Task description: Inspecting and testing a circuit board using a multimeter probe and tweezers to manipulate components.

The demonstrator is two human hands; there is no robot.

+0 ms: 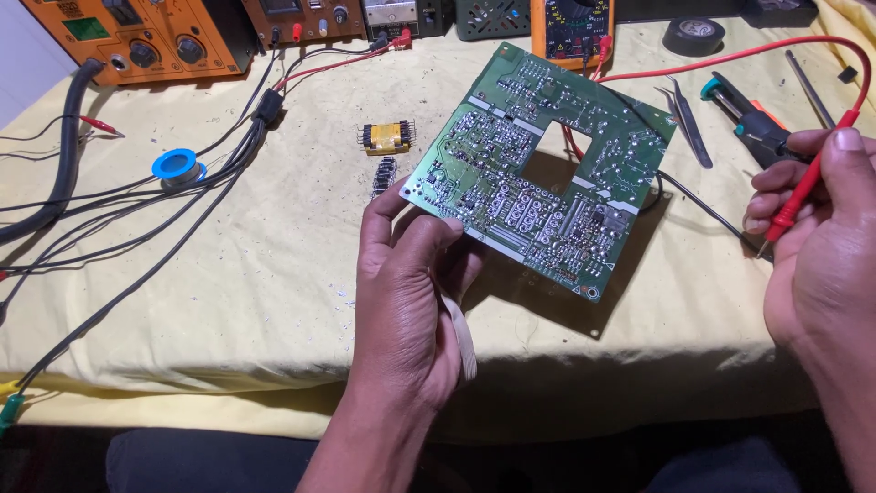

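My left hand (406,292) grips the near left corner of a green circuit board (538,164) and holds it tilted above the yellow-covered table (228,301), solder side up. The board has a square cut-out in its middle. My right hand (817,237) is to the right of the board, apart from it, and holds a red test probe (803,187) with its tip pointing down-left. The probe's red lead (730,57) runs back to an orange multimeter (572,27) at the far edge.
A yellow transformer (387,137) and a small dark part (384,175) lie left of the board. A blue solder spool (175,167) and black cables (137,219) fill the left. Tweezers (686,119), a screwdriver (744,114), black tape (693,35) and orange bench instruments (137,36) stand behind.
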